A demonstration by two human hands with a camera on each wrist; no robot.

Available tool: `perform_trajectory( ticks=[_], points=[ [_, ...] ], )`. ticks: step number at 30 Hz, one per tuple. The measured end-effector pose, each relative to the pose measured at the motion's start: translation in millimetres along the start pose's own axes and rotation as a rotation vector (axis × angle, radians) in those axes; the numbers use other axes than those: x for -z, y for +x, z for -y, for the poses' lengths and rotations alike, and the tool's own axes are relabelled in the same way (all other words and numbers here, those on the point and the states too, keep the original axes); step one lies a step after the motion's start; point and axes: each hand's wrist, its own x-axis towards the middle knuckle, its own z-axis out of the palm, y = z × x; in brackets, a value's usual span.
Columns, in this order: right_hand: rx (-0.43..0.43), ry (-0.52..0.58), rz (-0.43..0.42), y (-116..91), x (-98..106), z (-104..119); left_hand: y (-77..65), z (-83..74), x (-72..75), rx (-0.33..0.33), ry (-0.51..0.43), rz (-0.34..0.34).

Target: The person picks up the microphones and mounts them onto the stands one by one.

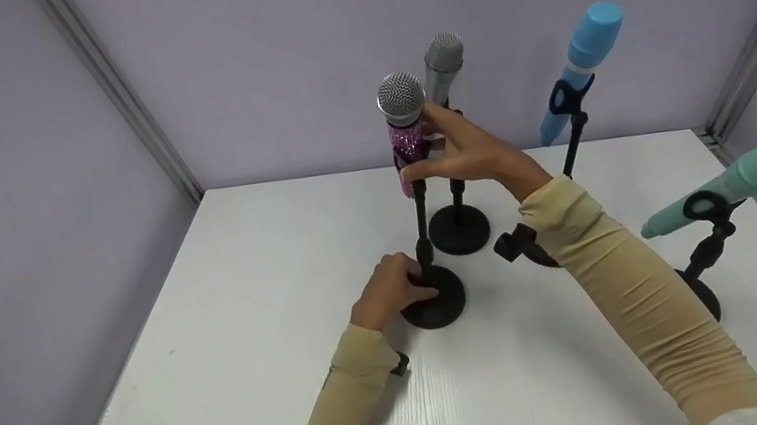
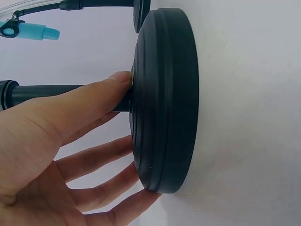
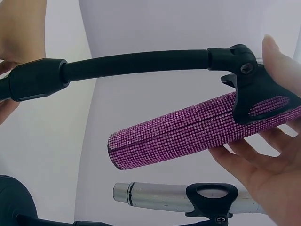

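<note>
A microphone with a silver mesh head and a sparkling pink grip [image 1: 405,138] sits in the clip of a black desk stand [image 1: 444,308]. My right hand [image 1: 466,150] holds the microphone at the clip, thumb on the near side and fingers behind the grip. In the right wrist view, the studded pink handle [image 3: 171,134] slants down out of the black clip [image 3: 243,101]. Low on the same stand, my left hand [image 1: 389,291] grips the round base [image 2: 164,103], its thumb on top beside the pole and its other fingers spread along the base.
Just behind stands a silver microphone [image 1: 444,65] on its own stand. To the right are a blue microphone [image 1: 583,54] and a mint green one [image 1: 738,182], both in stands. An empty black clip [image 1: 516,242] shows beside my right sleeve. Grey walls enclose the white table [image 1: 224,389].
</note>
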Motion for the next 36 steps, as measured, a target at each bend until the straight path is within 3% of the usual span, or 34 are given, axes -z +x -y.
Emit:
perform_trajectory(
  ticks=[19,26,33,36],
  points=[
    [0.003,-0.077,-0.038,2.1,-7.2,6.5,0.0,0.0,3.2,-0.007,-0.015,-0.005],
    [0.043,-0.004,-0.006,2.0,-7.1,3.5,1.2,0.4,1.9,0.009,-0.015,0.0],
    [0.08,0.056,0.051,1.6,-7.6,-0.1,1.3,1.9,-0.7,-0.046,-0.007,-0.007],
    [0.091,0.067,0.054,1.6,-8.5,-1.1,0.9,0.9,-0.1,-0.03,-0.006,-0.006]
  ],
)
